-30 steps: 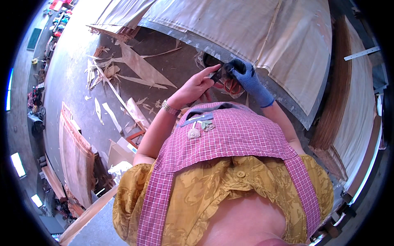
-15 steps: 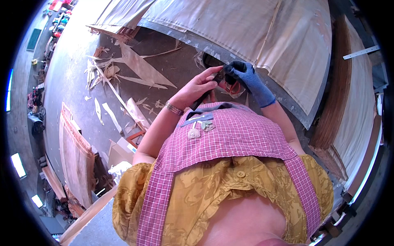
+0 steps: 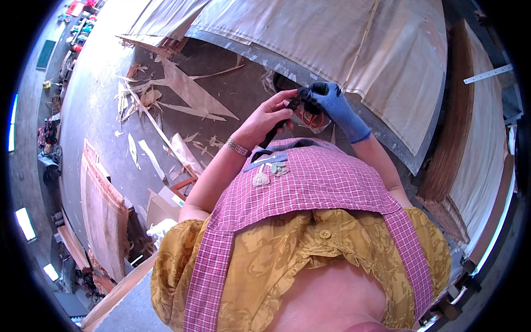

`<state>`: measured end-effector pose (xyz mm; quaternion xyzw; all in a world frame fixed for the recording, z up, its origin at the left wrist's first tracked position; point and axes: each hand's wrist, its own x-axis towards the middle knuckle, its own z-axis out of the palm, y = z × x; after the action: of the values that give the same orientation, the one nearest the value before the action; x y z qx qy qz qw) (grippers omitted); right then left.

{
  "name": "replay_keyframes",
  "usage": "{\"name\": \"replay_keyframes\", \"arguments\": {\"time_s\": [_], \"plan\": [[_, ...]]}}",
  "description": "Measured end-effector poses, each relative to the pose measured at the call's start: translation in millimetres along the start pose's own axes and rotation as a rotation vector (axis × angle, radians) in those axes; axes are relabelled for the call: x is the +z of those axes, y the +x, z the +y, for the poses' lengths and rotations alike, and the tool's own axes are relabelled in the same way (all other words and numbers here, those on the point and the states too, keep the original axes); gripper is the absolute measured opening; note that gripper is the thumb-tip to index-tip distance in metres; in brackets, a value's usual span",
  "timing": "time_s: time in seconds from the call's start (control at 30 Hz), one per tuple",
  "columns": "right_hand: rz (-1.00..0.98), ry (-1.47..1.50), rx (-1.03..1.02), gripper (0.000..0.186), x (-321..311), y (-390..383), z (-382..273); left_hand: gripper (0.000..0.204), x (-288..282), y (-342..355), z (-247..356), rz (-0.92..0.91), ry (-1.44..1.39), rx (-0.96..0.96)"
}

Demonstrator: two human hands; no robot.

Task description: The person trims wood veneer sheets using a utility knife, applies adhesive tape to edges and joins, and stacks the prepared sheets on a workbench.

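My left hand [image 3: 260, 120], bare with a metal-banded watch [image 3: 237, 146] on its wrist, closes its fingers on a slim dark object [image 3: 272, 133]. One end of that object slants down toward the apron; its exact kind cannot be made out. In a blue glove with black fingertips, my right hand [image 3: 338, 110] is bent closed at the object's upper end, fingers pinched together. The two hands meet in front of my waist. Just below the gloved fingers, something with thin red-orange loops [image 3: 315, 120] shows, partly hidden.
Pale veneer sheets [image 3: 310, 33] cover a grey-edged table ahead. To the right stands a thick veneer stack [image 3: 462, 133]. Torn veneer strips [image 3: 193, 91] litter the floor at left, near another stack [image 3: 102, 205] and a cardboard box [image 3: 163, 206].
My left hand has shifted slightly, and more of the slim dark object shows beneath its fingers. The gloved right hand has turned a little, still pinched at the upper end.
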<state>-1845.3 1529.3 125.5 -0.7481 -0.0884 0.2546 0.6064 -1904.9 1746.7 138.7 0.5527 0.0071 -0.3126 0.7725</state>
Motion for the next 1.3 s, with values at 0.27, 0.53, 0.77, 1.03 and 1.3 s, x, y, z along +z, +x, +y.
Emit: {"name": "replay_keyframes", "arguments": {"time_s": [0.27, 0.53, 0.77, 1.03, 1.3], "plan": [[0.355, 0.047, -0.324, 0.023, -9, 7, 24, 0.055, 2, 5, -2, 0.021, -0.347, -0.065], [0.222, -0.982, -0.839, 0.021, 15, -20, -22, 0.054, 0, 16, -10, 0.057, -0.272, -0.040], [0.400, -1.155, -0.663, 0.028, 27, -17, -2, 0.055, 14, 17, 8, 0.061, -0.195, -0.006], [0.210, -0.021, -0.059, 0.029, 27, 0, 30, 0.056, 20, 27, 1, 0.139, -0.092, 0.019], [0.342, -1.004, -0.450, 0.023, 22, -19, -1, 0.055, 19, 31, -8, 0.134, -0.096, 0.017]]}}
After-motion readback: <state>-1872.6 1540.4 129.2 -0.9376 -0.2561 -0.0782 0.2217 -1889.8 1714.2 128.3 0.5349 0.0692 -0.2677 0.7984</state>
